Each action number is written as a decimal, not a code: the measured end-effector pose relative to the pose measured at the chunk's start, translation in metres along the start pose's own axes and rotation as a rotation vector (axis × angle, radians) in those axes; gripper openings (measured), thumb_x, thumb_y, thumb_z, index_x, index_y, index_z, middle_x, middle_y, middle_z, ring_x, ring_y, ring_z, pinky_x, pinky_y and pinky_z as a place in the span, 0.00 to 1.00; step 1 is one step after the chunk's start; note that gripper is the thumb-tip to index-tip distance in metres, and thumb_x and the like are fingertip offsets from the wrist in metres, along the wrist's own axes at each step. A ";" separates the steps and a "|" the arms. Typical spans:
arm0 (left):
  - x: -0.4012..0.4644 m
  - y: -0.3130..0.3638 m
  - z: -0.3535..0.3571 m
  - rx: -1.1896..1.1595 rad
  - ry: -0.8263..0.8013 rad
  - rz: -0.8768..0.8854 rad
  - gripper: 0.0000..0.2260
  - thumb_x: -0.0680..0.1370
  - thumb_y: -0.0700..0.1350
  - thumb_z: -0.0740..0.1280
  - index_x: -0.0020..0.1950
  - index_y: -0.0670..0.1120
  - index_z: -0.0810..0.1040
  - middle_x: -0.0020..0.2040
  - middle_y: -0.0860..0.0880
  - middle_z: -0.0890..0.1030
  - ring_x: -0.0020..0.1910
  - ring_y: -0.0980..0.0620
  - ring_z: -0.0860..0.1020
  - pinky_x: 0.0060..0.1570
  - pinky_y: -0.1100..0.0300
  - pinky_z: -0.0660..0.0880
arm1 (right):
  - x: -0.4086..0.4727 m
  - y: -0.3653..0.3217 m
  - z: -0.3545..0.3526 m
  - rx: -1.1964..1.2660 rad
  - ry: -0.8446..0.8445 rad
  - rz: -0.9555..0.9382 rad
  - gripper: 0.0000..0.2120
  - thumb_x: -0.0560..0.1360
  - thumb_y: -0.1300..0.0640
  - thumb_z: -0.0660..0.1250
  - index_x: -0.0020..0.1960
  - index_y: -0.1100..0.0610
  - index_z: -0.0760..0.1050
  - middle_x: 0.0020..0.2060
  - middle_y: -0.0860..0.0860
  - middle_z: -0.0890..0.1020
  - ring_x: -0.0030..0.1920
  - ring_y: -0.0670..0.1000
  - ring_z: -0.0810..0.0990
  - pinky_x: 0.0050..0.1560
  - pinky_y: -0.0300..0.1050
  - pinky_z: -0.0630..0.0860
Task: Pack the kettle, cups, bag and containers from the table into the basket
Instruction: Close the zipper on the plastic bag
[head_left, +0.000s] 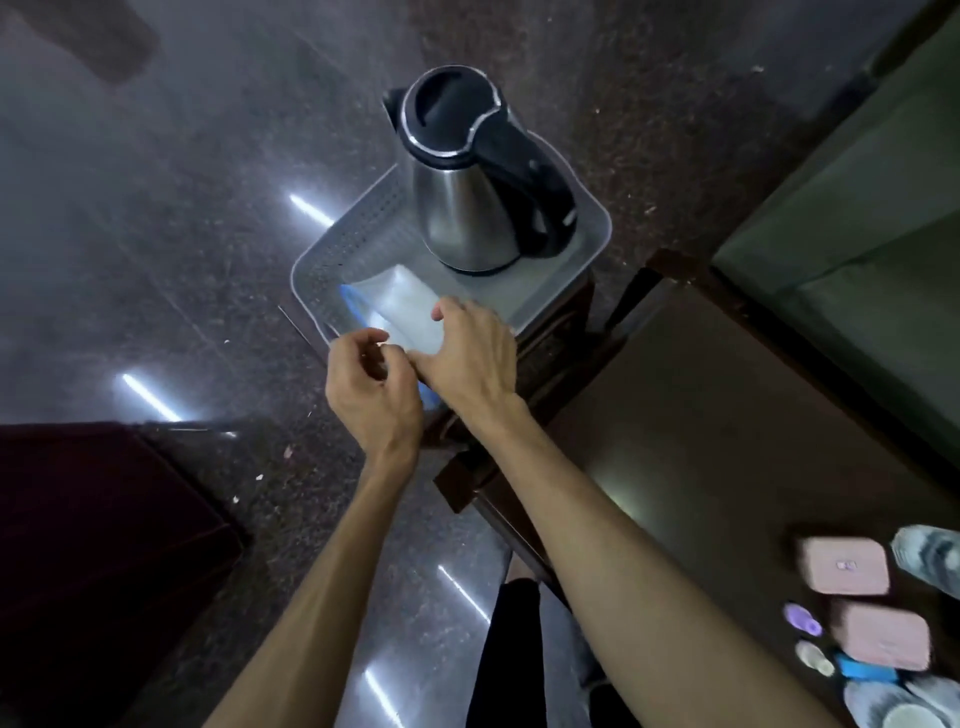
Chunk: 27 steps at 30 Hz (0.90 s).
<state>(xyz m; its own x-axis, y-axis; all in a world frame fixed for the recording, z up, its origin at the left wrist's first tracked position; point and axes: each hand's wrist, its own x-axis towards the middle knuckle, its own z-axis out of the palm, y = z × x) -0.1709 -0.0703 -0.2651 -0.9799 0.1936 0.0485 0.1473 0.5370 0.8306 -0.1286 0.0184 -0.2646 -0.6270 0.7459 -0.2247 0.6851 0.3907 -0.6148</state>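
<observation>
While both hands (415, 364) pinch it, clear bag (400, 306) (blue-edged) flat in grey basket (337, 249) beside steel kettle (467, 208).

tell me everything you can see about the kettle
The kettle is a brushed steel electric kettle, wider at the base, with a black lid, closed, a black handle on the right side and a small spout on the far left. It stands upright in the far part of the grey perforated basket, base on the basket floor. Neither hand touches it; a translucent bag lies just in front of it.
</observation>
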 end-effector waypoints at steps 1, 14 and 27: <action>0.006 -0.003 -0.004 0.000 0.003 -0.021 0.06 0.74 0.37 0.67 0.49 0.40 0.81 0.44 0.44 0.82 0.40 0.52 0.77 0.46 0.48 0.78 | 0.004 -0.005 0.008 -0.095 -0.024 -0.009 0.26 0.70 0.45 0.78 0.63 0.57 0.77 0.57 0.56 0.83 0.61 0.58 0.81 0.62 0.51 0.74; -0.012 0.044 0.008 -0.139 -0.181 -0.158 0.22 0.73 0.56 0.77 0.61 0.46 0.77 0.51 0.47 0.79 0.46 0.52 0.78 0.49 0.55 0.79 | -0.016 0.029 -0.074 0.832 0.162 0.468 0.04 0.69 0.58 0.73 0.35 0.54 0.84 0.31 0.48 0.85 0.35 0.47 0.83 0.40 0.44 0.81; -0.167 0.096 0.053 -0.399 -0.591 0.021 0.02 0.75 0.37 0.70 0.44 0.44 0.80 0.32 0.49 0.79 0.29 0.56 0.74 0.33 0.64 0.73 | -0.174 0.138 -0.119 1.031 0.434 0.775 0.09 0.75 0.64 0.71 0.36 0.55 0.82 0.30 0.51 0.84 0.30 0.48 0.81 0.32 0.40 0.78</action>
<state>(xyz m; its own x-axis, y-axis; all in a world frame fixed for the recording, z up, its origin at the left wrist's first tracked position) 0.0144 -0.0079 -0.2228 -0.7238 0.6740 -0.1477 -0.0056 0.2083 0.9781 0.1195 0.0070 -0.2206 0.0860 0.7710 -0.6310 0.0992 -0.6368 -0.7646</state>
